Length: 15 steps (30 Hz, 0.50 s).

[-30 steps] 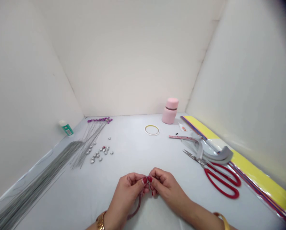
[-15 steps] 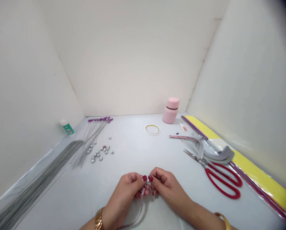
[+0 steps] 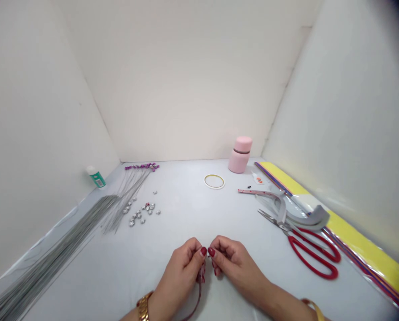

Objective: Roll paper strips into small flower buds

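My left hand (image 3: 182,267) and my right hand (image 3: 231,261) meet low in the middle of the view, thumbs tip to tip. Both are pinched shut on the end of a thin pink dotted ribbon (image 3: 198,294), which hangs down between them towards me. The fingertips hide the very end of the ribbon. Red scissors (image 3: 311,252) lie to the right of my right hand, apart from it.
A bundle of grey wires (image 3: 52,258) runs along the left edge, beside wire stems with purple tips (image 3: 141,167) and several small silver pieces (image 3: 142,213). A glue bottle (image 3: 96,177), a ring (image 3: 214,181), a pink jar (image 3: 240,154), ribbon strips (image 3: 286,209) and yellow sheets (image 3: 353,243) surround.
Both hands have shifted slightly right and closer together, still pinching the ribbon end. The ribbon now hangs straighter below the left hand.
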Available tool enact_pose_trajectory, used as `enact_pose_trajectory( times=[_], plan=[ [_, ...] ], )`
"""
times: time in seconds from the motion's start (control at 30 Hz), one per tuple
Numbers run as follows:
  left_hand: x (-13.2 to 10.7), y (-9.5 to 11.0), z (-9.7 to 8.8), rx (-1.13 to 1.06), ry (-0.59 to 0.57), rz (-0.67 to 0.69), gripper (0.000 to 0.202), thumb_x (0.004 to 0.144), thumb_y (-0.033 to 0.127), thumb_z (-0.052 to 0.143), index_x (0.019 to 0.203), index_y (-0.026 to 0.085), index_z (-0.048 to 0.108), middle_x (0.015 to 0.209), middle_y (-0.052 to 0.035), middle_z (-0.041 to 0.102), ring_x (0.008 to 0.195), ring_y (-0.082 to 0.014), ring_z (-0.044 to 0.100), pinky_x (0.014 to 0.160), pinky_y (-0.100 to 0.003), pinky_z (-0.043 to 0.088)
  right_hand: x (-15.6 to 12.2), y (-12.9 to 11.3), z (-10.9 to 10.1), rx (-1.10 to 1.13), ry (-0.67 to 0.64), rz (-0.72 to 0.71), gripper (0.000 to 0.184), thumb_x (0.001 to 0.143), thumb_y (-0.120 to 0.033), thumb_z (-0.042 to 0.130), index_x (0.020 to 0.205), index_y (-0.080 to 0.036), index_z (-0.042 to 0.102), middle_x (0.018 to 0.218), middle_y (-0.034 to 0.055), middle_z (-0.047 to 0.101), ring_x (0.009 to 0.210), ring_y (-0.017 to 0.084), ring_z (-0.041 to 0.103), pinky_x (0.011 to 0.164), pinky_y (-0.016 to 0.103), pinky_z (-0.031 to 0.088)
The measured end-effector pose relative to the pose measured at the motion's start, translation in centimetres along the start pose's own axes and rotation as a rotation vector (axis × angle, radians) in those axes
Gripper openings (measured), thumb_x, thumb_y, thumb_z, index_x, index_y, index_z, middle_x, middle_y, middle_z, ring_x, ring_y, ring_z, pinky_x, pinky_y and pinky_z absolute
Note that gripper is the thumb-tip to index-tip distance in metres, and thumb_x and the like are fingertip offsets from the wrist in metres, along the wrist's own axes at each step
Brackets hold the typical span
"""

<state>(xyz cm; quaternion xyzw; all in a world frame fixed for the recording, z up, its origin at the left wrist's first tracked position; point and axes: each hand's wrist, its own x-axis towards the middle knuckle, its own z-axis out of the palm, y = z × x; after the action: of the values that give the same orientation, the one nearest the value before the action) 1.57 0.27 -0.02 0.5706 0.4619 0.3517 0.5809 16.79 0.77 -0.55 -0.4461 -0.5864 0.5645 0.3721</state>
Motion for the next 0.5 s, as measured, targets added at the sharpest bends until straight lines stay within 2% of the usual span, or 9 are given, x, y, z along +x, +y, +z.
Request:
enact_pose_trajectory(
  times=[0.17, 0.27, 0.4, 0.5],
  plan=[
    [-0.1, 0.7, 0.24, -0.195, -0.071, -0.061, 0.033, 0.086, 0.039, 0.039, 0.068, 0.014, 0.051, 0.058, -0.002, 0.057, 0.052, -0.0119, 0.05, 0.053, -0.023, 0.038, 0.13, 0.41, -0.22, 0.07, 0.014, 0.01, 0.026, 0.082, -0.037, 0.05, 0.068, -0.015, 0.048, 0.054, -0.0045, 0.048, 0.048, 0.008, 0.046, 0.048, 0.021, 0.036],
    [0.02, 0.82, 0.21, -0.242, -0.089, -0.088, 0.036, 0.087, 0.04, 0.036, 0.073, 0.012, 0.055, 0.062, -0.0041, 0.059, 0.053, -0.0118, 0.051, 0.054, -0.023, 0.039, 0.15, 0.48, -0.38, 0.088, 0.032, 0.021, 0.025, 0.082, -0.037, 0.05, 0.069, -0.015, 0.048, 0.056, -0.0042, 0.048, 0.049, 0.008, 0.046, 0.049, 0.021, 0.036],
    [0.23, 0.36, -0.05, -0.101, -0.012, -0.087, 0.03, 0.083, 0.038, 0.046, 0.065, 0.015, 0.05, 0.05, 0.0018, 0.051, 0.045, -0.0094, 0.043, 0.047, -0.021, 0.033, 0.06, 0.24, -0.39, 0.082, 0.003, 0.024, 0.025, 0.082, -0.038, 0.05, 0.071, -0.015, 0.049, 0.056, -0.0043, 0.049, 0.048, 0.008, 0.047, 0.049, 0.021, 0.036],
    [0.07, -0.11, -0.07, 0.014, 0.04, -0.037, 0.031, 0.084, 0.038, 0.043, 0.062, 0.016, 0.048, 0.05, 0.004, 0.046, 0.048, -0.0094, 0.041, 0.047, -0.02, 0.031, 0.03, 0.14, -0.27, 0.087, -0.046, 0.023, 0.024, 0.082, -0.038, 0.05, 0.073, -0.015, 0.049, 0.057, -0.0041, 0.049, 0.049, 0.008, 0.048, 0.05, 0.021, 0.037]
  ],
)
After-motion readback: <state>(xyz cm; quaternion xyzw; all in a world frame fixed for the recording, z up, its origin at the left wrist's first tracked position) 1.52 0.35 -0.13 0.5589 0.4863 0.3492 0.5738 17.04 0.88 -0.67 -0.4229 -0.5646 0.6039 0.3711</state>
